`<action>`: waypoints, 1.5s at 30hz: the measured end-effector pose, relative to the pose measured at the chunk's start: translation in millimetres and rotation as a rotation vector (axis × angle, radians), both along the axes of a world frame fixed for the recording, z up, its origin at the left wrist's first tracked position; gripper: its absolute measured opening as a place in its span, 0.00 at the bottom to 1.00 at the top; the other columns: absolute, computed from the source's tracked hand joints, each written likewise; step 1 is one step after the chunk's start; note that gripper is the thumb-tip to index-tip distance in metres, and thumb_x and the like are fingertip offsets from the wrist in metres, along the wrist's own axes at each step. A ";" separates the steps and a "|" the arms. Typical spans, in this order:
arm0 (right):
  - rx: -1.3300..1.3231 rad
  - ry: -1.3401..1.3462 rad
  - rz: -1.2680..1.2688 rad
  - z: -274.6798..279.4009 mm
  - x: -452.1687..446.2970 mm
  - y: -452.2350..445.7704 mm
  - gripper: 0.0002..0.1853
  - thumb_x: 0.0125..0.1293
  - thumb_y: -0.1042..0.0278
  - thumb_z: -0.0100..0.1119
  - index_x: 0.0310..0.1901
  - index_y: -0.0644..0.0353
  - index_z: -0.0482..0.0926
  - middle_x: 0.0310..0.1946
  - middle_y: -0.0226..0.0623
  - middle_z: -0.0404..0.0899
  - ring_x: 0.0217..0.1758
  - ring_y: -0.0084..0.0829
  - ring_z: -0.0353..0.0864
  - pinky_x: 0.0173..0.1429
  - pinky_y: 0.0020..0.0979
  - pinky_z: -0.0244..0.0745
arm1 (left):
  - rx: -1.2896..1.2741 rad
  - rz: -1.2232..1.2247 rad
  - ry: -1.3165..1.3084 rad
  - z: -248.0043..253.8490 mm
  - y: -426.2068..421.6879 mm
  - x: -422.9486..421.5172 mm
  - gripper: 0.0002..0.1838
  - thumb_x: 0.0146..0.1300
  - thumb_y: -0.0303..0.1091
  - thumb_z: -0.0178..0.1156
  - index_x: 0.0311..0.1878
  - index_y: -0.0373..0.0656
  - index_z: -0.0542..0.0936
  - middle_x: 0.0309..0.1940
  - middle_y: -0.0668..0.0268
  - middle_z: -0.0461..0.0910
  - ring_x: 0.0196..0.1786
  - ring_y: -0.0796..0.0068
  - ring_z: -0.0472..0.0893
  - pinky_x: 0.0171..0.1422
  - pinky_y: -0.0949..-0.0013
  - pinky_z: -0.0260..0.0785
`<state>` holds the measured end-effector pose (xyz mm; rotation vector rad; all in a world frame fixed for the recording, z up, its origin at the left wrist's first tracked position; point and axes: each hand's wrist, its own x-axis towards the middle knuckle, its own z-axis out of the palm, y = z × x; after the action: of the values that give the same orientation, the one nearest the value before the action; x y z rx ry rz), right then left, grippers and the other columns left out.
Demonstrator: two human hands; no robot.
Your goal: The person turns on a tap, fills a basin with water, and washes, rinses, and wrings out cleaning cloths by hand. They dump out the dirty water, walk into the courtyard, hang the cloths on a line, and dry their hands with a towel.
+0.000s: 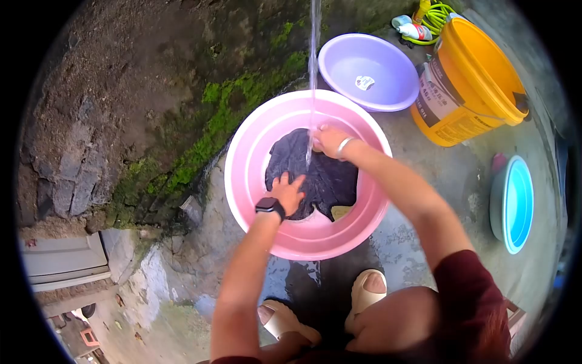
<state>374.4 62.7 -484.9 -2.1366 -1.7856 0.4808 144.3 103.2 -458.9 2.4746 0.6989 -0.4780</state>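
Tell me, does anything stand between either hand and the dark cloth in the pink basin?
Nothing solid visibly does: the left hand rests on the dark cloth; the right hand is at its far edge. Only a water stream comes down beside the right hand.

The concrete floor (405, 246) carries three basins: one pink basin (327, 244), one purple basin (388, 67) and one turquoise basin (518, 206) toward the floor's right edge. It also bears one yellow bucket (462, 118), one green hose (438, 19) and two sandals (285, 319). Inside the pink basin's rim are one dark cloth (288, 159), one left hand (287, 195) and one right hand (330, 142).
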 end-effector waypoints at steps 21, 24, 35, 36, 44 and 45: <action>0.167 0.775 -0.576 94.6 -160.7 -16.3 0.16 0.63 0.57 0.47 0.33 0.62 0.77 0.25 0.50 0.75 0.33 0.45 0.77 0.40 0.38 0.71 | -1.338 1.162 -1.207 -41.6 -3.1 3.6 0.23 0.68 0.49 0.42 0.50 0.38 0.71 0.40 0.60 0.76 0.45 0.64 0.75 0.53 0.59 0.67; 0.099 0.730 -0.745 75.9 -110.3 8.1 0.22 0.67 0.56 0.38 0.28 0.65 0.77 0.25 0.55 0.76 0.30 0.50 0.78 0.38 0.40 0.73 | -1.239 1.510 -1.139 57.4 -47.8 55.7 0.17 0.68 0.45 0.44 0.45 0.43 0.75 0.36 0.63 0.76 0.42 0.71 0.76 0.49 0.64 0.68; 0.464 0.720 -0.281 137.3 -8.0 -24.1 0.18 0.59 0.60 0.58 0.44 0.65 0.73 0.34 0.40 0.78 0.39 0.29 0.76 0.44 0.32 0.70 | -0.560 0.709 -1.214 108.1 25.6 29.9 0.08 0.57 0.28 0.59 0.23 0.39 0.80 0.19 0.73 0.75 0.28 0.84 0.70 0.35 0.79 0.62; 0.421 0.699 -0.085 150.3 -1.3 -40.4 0.15 0.59 0.61 0.59 0.42 0.64 0.75 0.33 0.35 0.78 0.37 0.23 0.75 0.42 0.27 0.70 | -0.390 0.634 -1.121 106.9 30.3 15.2 0.05 0.56 0.28 0.60 0.26 0.39 0.81 0.22 0.69 0.76 0.32 0.79 0.73 0.40 0.77 0.64; -0.640 0.349 0.397 101.7 -3.6 -58.9 0.12 0.62 0.63 0.55 0.44 0.60 0.76 0.42 0.36 0.79 0.44 0.29 0.78 0.52 0.30 0.71 | -0.234 0.619 -0.567 -12.0 0.6 -41.7 0.24 0.50 0.34 0.65 0.49 0.33 0.72 0.41 0.51 0.76 0.49 0.60 0.74 0.52 0.65 0.66; -0.626 0.167 0.264 72.6 -3.2 -38.8 0.14 0.62 0.62 0.54 0.47 0.59 0.74 0.45 0.37 0.78 0.47 0.30 0.77 0.53 0.30 0.70 | -0.434 0.607 -0.573 -39.5 0.8 -32.1 0.27 0.50 0.36 0.65 0.51 0.33 0.70 0.42 0.51 0.75 0.50 0.59 0.73 0.53 0.64 0.65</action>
<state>371.2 23.9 -412.3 -2.1301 -2.0100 1.3993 112.3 103.9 -498.4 1.7391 0.9216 0.2771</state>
